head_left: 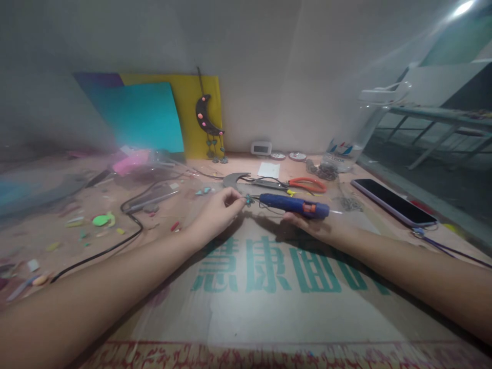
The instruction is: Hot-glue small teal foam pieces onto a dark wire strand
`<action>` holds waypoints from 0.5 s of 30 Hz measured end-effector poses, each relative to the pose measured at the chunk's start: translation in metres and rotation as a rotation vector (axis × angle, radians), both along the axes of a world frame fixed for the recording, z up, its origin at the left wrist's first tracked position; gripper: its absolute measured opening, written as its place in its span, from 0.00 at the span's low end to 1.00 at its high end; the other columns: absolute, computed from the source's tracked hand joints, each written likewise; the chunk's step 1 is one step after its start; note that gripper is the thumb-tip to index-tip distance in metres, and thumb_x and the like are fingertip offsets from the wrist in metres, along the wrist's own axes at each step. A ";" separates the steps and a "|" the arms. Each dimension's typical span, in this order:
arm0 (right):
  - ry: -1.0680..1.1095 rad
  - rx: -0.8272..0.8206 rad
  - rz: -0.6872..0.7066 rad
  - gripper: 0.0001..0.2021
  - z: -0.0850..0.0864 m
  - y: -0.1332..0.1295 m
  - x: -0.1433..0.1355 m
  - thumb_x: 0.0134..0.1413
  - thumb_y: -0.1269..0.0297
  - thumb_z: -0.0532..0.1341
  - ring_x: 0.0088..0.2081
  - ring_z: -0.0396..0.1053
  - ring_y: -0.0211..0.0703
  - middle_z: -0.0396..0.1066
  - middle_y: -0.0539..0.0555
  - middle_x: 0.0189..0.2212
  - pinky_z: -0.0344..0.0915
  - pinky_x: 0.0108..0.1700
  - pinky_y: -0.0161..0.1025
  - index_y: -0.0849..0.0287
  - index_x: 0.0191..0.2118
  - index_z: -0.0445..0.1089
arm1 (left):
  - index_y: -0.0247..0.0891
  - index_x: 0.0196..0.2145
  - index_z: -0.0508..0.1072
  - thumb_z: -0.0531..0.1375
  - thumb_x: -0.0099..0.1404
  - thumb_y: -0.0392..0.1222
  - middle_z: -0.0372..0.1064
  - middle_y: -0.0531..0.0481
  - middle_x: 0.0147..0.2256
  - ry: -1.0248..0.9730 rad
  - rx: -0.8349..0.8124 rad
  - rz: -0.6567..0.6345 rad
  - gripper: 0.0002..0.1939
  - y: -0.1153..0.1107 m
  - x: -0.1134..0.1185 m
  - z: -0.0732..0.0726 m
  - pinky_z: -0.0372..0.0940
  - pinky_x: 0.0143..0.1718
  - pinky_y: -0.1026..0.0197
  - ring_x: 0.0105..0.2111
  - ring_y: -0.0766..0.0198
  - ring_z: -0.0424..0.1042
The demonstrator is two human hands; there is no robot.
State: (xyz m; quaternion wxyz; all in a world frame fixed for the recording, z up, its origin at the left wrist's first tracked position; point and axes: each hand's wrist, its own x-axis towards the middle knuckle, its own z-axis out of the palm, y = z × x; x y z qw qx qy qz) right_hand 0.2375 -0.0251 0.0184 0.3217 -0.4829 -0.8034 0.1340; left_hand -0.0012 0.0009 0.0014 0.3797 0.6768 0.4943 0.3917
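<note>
My right hand (313,225) is wrapped round a dark blue hot glue gun (282,201) with orange parts, lying level with its nozzle to the left. A clear glue stick (336,211) juts from its rear. Thumb and forefinger of my left hand (226,202) pinch a small teal-grey ornament (249,199) right at the nozzle; whether nozzle and ornament touch I cannot tell. Just behind them lie a grey crescent piece (233,179) and orange-handled pliers or scissors (307,183). Small pale-blue bits (203,190) lie behind my left hand.
Clay scraps and a light-green piece (101,220) litter the left side, crossed by a black cord (130,236). A phone (394,201) lies at right. Against the wall stand a yellow board (154,102) with a hanging moon ornament (205,117), a small white display (261,148) and a clear tub (342,156).
</note>
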 end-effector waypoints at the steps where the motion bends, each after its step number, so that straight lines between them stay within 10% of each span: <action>1: 0.033 -0.035 -0.025 0.18 0.004 -0.001 0.000 0.54 0.46 0.57 0.28 0.69 0.43 0.71 0.52 0.24 0.66 0.31 0.40 0.55 0.26 0.69 | 0.38 0.28 0.66 0.56 0.61 0.45 0.66 0.55 0.25 0.006 0.008 0.002 0.09 0.000 0.000 0.000 0.59 0.28 0.64 0.26 0.66 0.65; 7: 0.310 -0.115 -0.079 0.24 0.029 -0.002 0.002 0.62 0.46 0.46 0.38 0.75 0.48 0.76 0.56 0.33 0.70 0.38 0.40 0.55 0.30 0.71 | 0.38 0.27 0.66 0.56 0.61 0.45 0.66 0.54 0.25 0.031 0.018 -0.003 0.09 -0.005 0.002 0.007 0.58 0.27 0.65 0.25 0.66 0.64; 15: 0.661 -0.159 -0.174 0.16 0.042 0.008 0.009 0.50 0.48 0.63 0.38 0.75 0.48 0.76 0.56 0.38 0.70 0.34 0.40 0.56 0.36 0.74 | 0.37 0.27 0.66 0.56 0.61 0.45 0.65 0.54 0.26 0.037 0.059 -0.044 0.10 -0.002 0.003 0.002 0.57 0.28 0.64 0.26 0.66 0.63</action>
